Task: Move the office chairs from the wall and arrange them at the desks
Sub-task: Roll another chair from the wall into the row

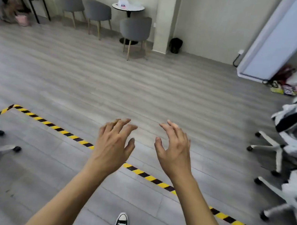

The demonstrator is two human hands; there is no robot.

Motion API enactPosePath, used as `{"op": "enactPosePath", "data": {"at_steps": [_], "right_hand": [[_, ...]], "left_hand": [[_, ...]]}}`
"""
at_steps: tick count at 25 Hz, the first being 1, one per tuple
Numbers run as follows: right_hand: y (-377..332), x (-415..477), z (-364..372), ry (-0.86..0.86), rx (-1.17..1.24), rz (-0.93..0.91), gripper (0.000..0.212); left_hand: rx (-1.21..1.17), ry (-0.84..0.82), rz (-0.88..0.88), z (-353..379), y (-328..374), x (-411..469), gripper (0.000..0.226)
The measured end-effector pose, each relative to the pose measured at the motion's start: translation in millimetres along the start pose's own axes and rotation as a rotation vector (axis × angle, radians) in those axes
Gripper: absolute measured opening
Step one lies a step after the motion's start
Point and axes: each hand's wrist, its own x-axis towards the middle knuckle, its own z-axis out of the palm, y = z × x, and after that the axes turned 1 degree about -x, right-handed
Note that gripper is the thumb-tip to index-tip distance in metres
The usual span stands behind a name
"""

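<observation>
Left hand (113, 145) and right hand (174, 150) hover, fingers spread; black bin (176, 45) beside pillar (164, 15).

No word, number or brand could be read anywhere in the view. The nearest thing to a sign was the yellow-and-black striped warning tape (144, 174) stuck to the floor, which carried no lettering. A white packet (124, 2) on the small round table (115, 6) by the far wall bore a small red and blue print, too blurred to make out. The bags (288, 89) heaped on the floor at the foot of the leaning white panel (268, 42) showed bright printed patterns, also too blurred to read.
</observation>
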Motion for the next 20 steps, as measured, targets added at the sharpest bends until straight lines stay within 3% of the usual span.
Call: {"op": "enactPosePath", "data": {"at_steps": [11, 20], "right_hand": [[218.2, 108.1, -129.1, 0.274, -0.226, 0.391, 0.041], [377.4, 121.5, -237.8, 0.484, -0.343, 0.664, 0.039]], "left_hand": [[-0.212, -0.165, 0.432, 160.5, 185.1, 238.7, 0.032], [-0.328, -0.327, 0.758, 284.0, 374.4, 341.2, 0.031]]}}
